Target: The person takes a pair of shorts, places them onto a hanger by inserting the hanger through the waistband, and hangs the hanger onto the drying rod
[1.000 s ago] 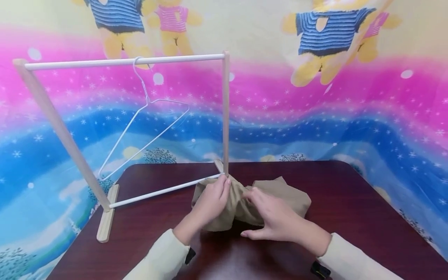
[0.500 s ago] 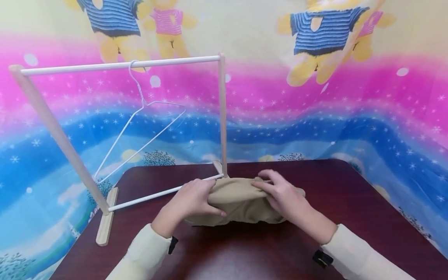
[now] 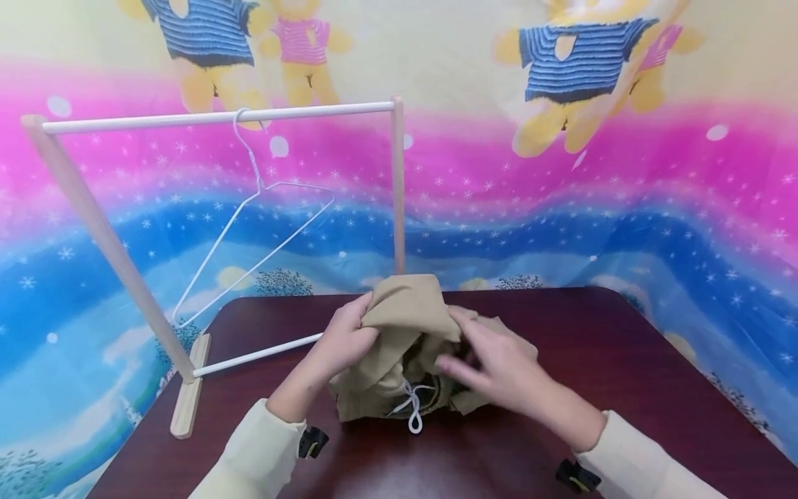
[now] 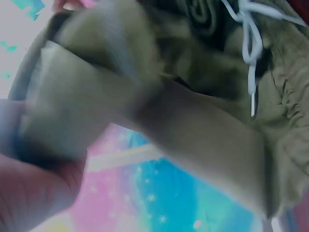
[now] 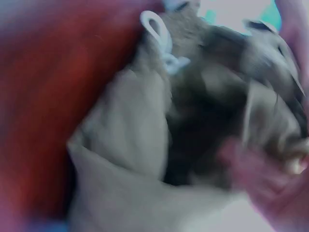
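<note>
Bunched khaki drawstring pants are partly raised off the table. A white drawstring hangs in a loop at their gathered waistband, nearest the person. My left hand grips a fold at the upper left, with the thumb on the near side. My right hand is at the right side of the cloth, fingers reaching along it and thumb spread away from them. Both wrist views are blurred. In the left wrist view, a strip of the khaki cloth stretches across; the right wrist view shows a dark opening in the pants.
A wooden rack with white rods stands on the left of the dark table. From its top rod hangs a white wire hanger. The pants overlap the rack's right post. Patterned cloth covers the wall behind.
The pants have been turned and lifted, bringing the drawstring into view at the front. My left hand moved left, then raised its fold; my right hand shifted along the right side.
</note>
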A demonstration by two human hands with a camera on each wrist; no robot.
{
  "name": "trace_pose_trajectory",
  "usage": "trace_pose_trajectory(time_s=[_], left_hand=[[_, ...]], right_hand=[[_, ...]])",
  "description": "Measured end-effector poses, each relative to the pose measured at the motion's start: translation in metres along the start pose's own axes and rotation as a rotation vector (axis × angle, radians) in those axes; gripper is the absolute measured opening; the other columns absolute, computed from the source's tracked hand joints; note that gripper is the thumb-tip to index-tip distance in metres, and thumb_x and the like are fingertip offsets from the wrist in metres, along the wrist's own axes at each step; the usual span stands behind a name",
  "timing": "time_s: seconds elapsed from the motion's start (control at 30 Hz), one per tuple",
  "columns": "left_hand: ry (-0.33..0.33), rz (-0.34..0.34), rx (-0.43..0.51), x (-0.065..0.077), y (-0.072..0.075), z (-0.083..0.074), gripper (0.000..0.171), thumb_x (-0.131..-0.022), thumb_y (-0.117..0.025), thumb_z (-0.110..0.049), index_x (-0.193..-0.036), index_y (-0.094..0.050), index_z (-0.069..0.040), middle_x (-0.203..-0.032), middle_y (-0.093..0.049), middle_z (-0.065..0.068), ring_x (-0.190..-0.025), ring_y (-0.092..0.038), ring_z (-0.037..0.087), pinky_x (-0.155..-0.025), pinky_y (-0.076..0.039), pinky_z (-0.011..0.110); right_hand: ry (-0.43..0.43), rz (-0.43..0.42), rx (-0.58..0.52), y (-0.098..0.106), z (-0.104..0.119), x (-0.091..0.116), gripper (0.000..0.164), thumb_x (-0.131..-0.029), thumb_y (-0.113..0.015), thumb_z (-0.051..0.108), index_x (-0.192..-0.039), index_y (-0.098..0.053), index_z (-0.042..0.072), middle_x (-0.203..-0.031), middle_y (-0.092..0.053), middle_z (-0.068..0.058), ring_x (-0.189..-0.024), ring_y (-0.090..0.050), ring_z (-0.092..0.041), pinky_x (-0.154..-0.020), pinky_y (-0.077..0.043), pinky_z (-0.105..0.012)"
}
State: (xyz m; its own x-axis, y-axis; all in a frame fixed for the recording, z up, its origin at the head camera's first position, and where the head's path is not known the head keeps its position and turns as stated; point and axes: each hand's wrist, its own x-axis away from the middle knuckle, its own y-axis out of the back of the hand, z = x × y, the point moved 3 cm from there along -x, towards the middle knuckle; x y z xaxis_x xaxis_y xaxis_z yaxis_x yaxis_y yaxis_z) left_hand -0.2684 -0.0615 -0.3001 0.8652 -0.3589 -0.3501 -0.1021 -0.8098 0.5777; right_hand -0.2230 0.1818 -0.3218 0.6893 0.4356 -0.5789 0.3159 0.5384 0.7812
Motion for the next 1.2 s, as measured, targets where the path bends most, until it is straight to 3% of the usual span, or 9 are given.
trace_pose_trajectory(time_s=[0.13, 0.3, 0.47, 0.63, 0.73, 0.8, 0.97, 1.1, 1.2], left_hand=[[-0.045, 0.148, 0.203, 0.001, -0.008, -0.007, 0.026, -0.101, -0.054, -0.01, -0.125, -0.065, -0.006, -0.098, -0.067, 0.006, -0.082, -0.06, 0.014, -0.08, -0.05, 0.032], [-0.091, 0.257, 0.201, 0.004, -0.012, -0.013, 0.031, -0.094, -0.073, -0.025, -0.12, -0.066, -0.01, -0.094, -0.067, 0.001, -0.081, -0.06, 0.014, -0.077, -0.052, 0.031], [-0.116, 0.105, -0.094, 0.004, -0.003, -0.008, 0.052, -0.079, -0.087, -0.024, -0.123, -0.06, -0.017, -0.096, -0.069, 0.001, -0.082, -0.063, 0.016, -0.073, -0.053, 0.035], [0.029, -0.156, -0.407, 0.003, 0.015, 0.001, 0.053, -0.072, -0.078, -0.001, -0.121, -0.06, -0.014, -0.095, -0.072, 0.01, -0.077, -0.065, 0.025, -0.059, -0.051, 0.039], [0.094, -0.272, -0.377, 0.002, 0.023, 0.002, 0.045, -0.077, -0.063, 0.002, -0.12, -0.062, -0.012, -0.092, -0.071, 0.013, -0.076, -0.064, 0.029, -0.059, -0.05, 0.042], [0.081, -0.289, -0.232, -0.001, 0.021, -0.001, 0.048, -0.079, -0.057, 0.001, -0.125, -0.061, -0.012, -0.098, -0.071, 0.01, -0.084, -0.064, 0.027, -0.069, -0.051, 0.043], [-0.141, -0.034, 0.207, -0.011, -0.004, -0.026, 0.063, -0.085, -0.06, 0.003, -0.143, -0.046, -0.014, -0.127, -0.061, 0.009, -0.109, -0.061, 0.025, -0.09, -0.054, 0.043], [-0.404, 0.17, 0.103, -0.01, -0.021, -0.044, 0.06, -0.089, -0.074, -0.016, -0.142, -0.046, -0.012, -0.133, -0.057, 0.005, -0.118, -0.057, 0.017, -0.1, -0.051, 0.035], [-0.448, 0.111, 0.035, -0.008, -0.022, -0.036, 0.06, -0.088, -0.077, -0.018, -0.141, -0.05, -0.011, -0.133, -0.059, 0.003, -0.121, -0.057, 0.015, -0.104, -0.047, 0.034]], right_hand=[[-0.084, -0.019, -0.083, -0.023, 0.005, 0.008, 0.111, -0.08, -0.087, 0.041, -0.162, -0.017, 0.013, -0.134, -0.045, -0.023, -0.089, -0.066, -0.025, -0.075, -0.058, -0.039], [-0.078, -0.254, -0.224, -0.018, -0.004, -0.003, 0.079, -0.075, -0.082, -0.005, -0.143, -0.043, 0.003, -0.126, -0.047, -0.02, -0.11, -0.056, -0.03, -0.079, -0.059, -0.041], [-0.073, -0.334, -0.196, 0.01, -0.013, -0.019, 0.038, -0.073, -0.072, -0.011, -0.104, -0.057, 0.005, -0.104, -0.05, -0.008, -0.084, -0.05, -0.014, -0.066, -0.047, -0.022], [0.109, -0.357, -0.141, 0.033, -0.013, -0.033, 0.038, -0.077, -0.066, -0.013, -0.111, -0.062, 0.004, -0.111, -0.056, -0.012, -0.083, -0.049, -0.014, -0.067, -0.039, -0.02], [0.157, -0.339, -0.126, 0.038, -0.014, -0.042, 0.042, -0.081, -0.064, -0.013, -0.119, -0.064, 0.006, -0.115, -0.058, -0.012, -0.084, -0.05, -0.015, -0.068, -0.04, -0.022], [0.133, -0.287, -0.136, 0.037, -0.015, -0.047, 0.044, -0.082, -0.068, -0.009, -0.123, -0.063, 0.006, -0.118, -0.056, -0.013, -0.088, -0.051, -0.016, -0.071, -0.044, -0.026], [0.042, -0.074, -0.189, 0.021, -0.011, -0.05, 0.078, -0.078, -0.086, 0.017, -0.146, -0.047, 0.014, -0.132, -0.042, -0.021, -0.116, -0.048, -0.028, -0.088, -0.051, -0.048], [0.016, -0.103, -0.202, 0.017, -0.007, -0.053, 0.065, -0.076, -0.086, 0.011, -0.135, -0.057, 0.013, -0.128, -0.046, -0.021, -0.117, -0.051, -0.033, -0.089, -0.051, -0.053], [-0.009, -0.192, -0.196, 0.023, -0.009, -0.056, 0.047, -0.073, -0.08, -0.002, -0.116, -0.064, 0.01, -0.12, -0.054, -0.017, -0.113, -0.055, -0.033, -0.091, -0.05, -0.053]])
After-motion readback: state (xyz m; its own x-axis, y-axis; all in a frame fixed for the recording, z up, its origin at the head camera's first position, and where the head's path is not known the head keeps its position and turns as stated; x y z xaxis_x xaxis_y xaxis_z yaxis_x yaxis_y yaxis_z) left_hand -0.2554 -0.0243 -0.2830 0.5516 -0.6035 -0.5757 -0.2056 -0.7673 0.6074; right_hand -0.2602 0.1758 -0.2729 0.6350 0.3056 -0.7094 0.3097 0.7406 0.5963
